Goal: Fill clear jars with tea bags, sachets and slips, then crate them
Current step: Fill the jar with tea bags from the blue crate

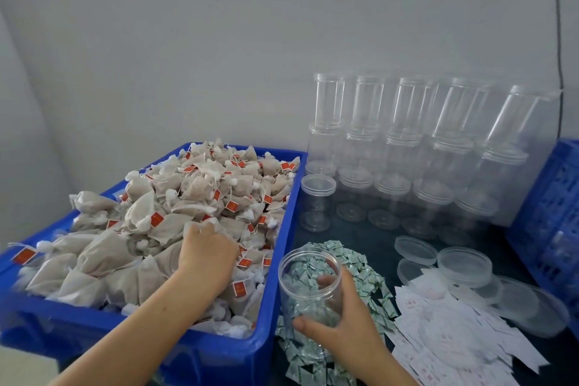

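Note:
A blue bin [275, 291] on the left is heaped with beige tea bags [188, 197] bearing red tags. My left hand [208, 249] lies palm-down in the heap, its fingers curled into the bags; whether it grips one I cannot tell. My right hand [341, 320] grips an open, empty clear jar [308, 279] that stands on a pile of green-and-white sachets [360, 263]. White slips [454, 335] lie scattered to the right of the sachets.
Stacked empty clear jars [407, 147] fill the back right, and one lone jar [317, 202] stands beside the bin. Several clear lids [463, 263] lie near the slips. A blue slatted crate [551, 213] stands at the far right. A grey wall is behind.

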